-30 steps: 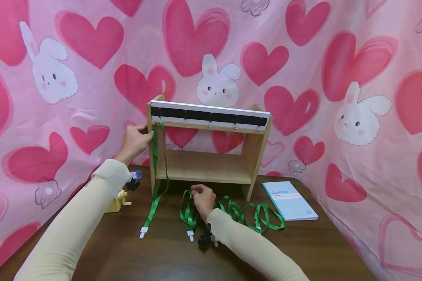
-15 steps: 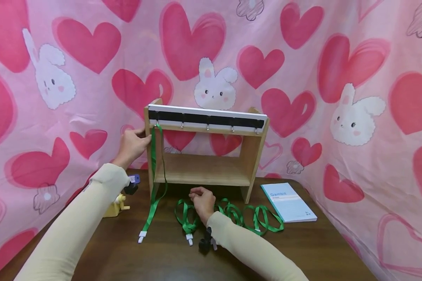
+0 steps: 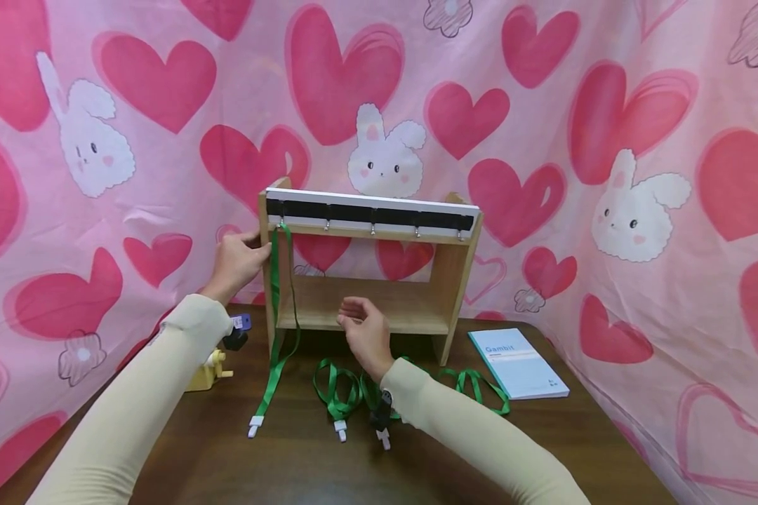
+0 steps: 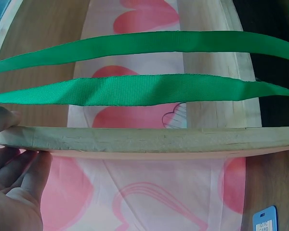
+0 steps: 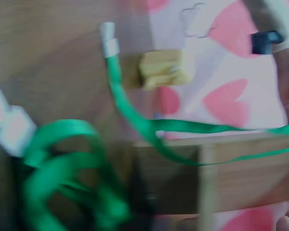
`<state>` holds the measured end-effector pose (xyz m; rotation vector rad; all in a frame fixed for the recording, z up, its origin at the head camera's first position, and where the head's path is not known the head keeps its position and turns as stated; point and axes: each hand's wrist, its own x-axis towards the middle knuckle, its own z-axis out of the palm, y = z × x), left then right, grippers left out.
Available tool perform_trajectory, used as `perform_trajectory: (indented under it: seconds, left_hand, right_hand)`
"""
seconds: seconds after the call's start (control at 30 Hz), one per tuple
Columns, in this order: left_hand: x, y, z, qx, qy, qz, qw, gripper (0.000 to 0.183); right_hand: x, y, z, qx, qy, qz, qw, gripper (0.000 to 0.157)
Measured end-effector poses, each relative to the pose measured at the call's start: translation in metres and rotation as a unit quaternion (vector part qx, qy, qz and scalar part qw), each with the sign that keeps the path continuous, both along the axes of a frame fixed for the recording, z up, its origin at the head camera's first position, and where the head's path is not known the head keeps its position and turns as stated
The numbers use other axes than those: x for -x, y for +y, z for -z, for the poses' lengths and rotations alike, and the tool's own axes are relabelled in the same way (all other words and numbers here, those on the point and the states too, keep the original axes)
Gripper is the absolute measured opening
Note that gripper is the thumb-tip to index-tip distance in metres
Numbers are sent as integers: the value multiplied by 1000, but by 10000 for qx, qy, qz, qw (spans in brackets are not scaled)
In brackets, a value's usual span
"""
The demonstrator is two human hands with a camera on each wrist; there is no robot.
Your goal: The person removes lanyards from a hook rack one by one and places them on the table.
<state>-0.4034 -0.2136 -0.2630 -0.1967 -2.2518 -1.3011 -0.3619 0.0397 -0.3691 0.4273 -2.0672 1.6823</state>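
Observation:
A small wooden shelf (image 3: 451,301) stands on the table, with a black strip (image 3: 354,211) and several metal hooks along its white front board. My left hand (image 3: 238,265) grips the shelf's left side panel (image 4: 149,139), thumb on one face and fingers on the other. Beside it a green lanyard (image 3: 275,280) hangs from the leftmost hook, its white clip (image 3: 254,424) down on the table. My right hand (image 3: 368,338) is raised before the lower board, fingers loosely bent, holding nothing. Below it lie coiled green lanyards (image 3: 337,407), partly hidden by the right forearm.
A blue-and-white notebook (image 3: 519,365) lies right of the shelf. Left of it are a yellow object with a small crank-like handle (image 3: 205,373) and a blue card holder (image 4: 265,221). A pink heart-patterned cloth (image 3: 379,56) hangs behind the table.
My right hand has let go of the coiled lanyard and risen to the front of the lower board. The left hand keeps its grip on the side panel.

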Motion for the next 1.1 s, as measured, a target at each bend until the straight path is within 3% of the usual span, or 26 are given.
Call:
perform_trajectory:
  seconds: [0.2, 0.43, 0.6, 0.83, 1.1]
  left_hand:
    - [2, 0, 1, 8, 7, -53, 10000, 53]
    - [6, 0, 3, 132, 233, -198, 9994, 50]
    - [7, -2, 5, 28, 254, -208, 9995, 49]
    - [4, -2, 4, -25, 148, -182, 9997, 52]
    - [2, 1, 1, -58, 101, -86, 9999, 56]
  right_hand:
    - [-5, 2, -50, -190, 568, 20, 9982, 28]
    - [-9, 1, -106, 97, 655, -166, 9977, 29]
    - [-11, -6, -135, 269, 635, -496, 9964, 31]
    - [-5, -30, -155, 41, 301, -549, 9980, 28]
    - [4, -58, -148, -693, 345, -154, 9969, 25]
